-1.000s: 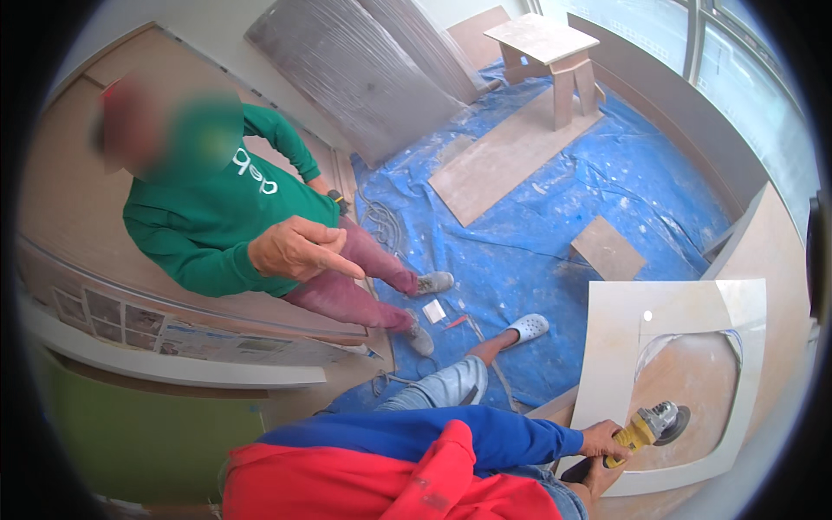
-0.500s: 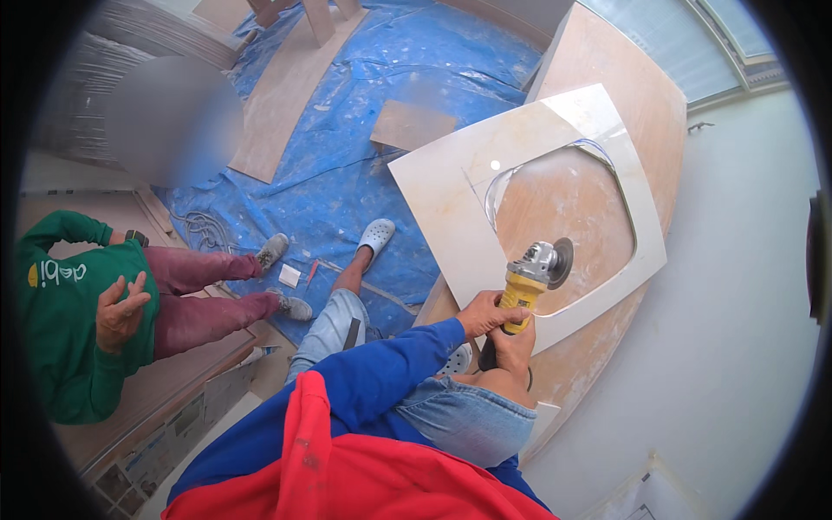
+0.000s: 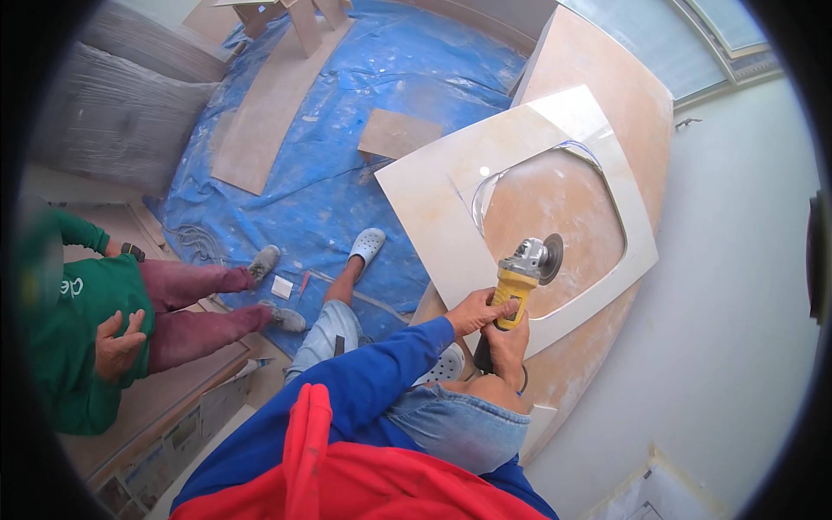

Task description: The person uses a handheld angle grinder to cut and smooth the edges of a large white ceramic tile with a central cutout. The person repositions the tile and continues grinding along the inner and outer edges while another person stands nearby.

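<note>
Left grip, right grip closed round grinder; white panel ahead, small board beyond; co-worker leftward.

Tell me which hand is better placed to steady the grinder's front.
Probably the left hand: it grips the grinder's yellow body nearer the metal head; the right hand grips farther back.

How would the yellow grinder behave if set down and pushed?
The yellow grinder is likely heavy for its size, given the metal-looking head. Its disc sticks out to one side, so it may rock or tip that way. The disc looks thin, so a hard knock might chip it.
</note>
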The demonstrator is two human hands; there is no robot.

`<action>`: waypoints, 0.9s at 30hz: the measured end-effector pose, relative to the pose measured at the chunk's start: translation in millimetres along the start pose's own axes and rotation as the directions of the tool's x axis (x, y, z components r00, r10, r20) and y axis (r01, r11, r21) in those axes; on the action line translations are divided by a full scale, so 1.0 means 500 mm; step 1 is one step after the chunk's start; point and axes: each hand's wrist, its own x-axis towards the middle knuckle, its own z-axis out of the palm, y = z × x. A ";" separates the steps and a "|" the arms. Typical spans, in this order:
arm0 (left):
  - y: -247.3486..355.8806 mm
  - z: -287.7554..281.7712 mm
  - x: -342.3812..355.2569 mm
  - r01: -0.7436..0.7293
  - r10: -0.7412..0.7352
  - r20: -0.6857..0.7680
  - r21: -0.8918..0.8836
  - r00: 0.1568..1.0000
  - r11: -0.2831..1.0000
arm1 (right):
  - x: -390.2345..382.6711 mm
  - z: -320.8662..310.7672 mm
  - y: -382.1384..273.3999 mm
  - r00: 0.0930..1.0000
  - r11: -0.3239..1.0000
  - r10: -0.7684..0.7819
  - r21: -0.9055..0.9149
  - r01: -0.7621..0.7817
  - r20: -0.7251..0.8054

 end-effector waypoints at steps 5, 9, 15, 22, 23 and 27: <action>0.012 -0.079 -0.044 -0.064 0.086 -0.111 0.189 0.990 0.980 | 0.012 0.001 0.010 1.000 0.995 -0.012 0.098 0.010 0.014; 0.046 -0.222 -0.065 -0.096 0.223 -0.384 0.323 0.896 0.941 | 0.025 -0.005 0.019 1.000 0.994 -0.015 0.108 0.016 -0.012; 0.165 -0.424 -0.053 -0.029 0.518 -0.549 0.668 0.656 0.744 | 0.035 0.009 0.012 0.998 0.974 -0.053 0.218 0.059 -0.030; 0.216 -0.534 0.038 0.148 0.632 -0.514 0.830 0.580 0.538 | 0.033 0.020 -0.013 1.000 0.975 0.005 0.221 0.001 -0.023; 0.214 -0.540 0.053 0.174 0.634 -0.507 0.841 0.584 0.512 | 0.032 0.024 -0.014 1.000 0.969 0.002 0.246 0.004 -0.025; 0.211 -0.558 0.102 0.270 0.521 -0.505 0.845 0.689 0.462 | 0.028 0.034 -0.018 0.999 0.951 0.013 0.308 -0.001 -0.036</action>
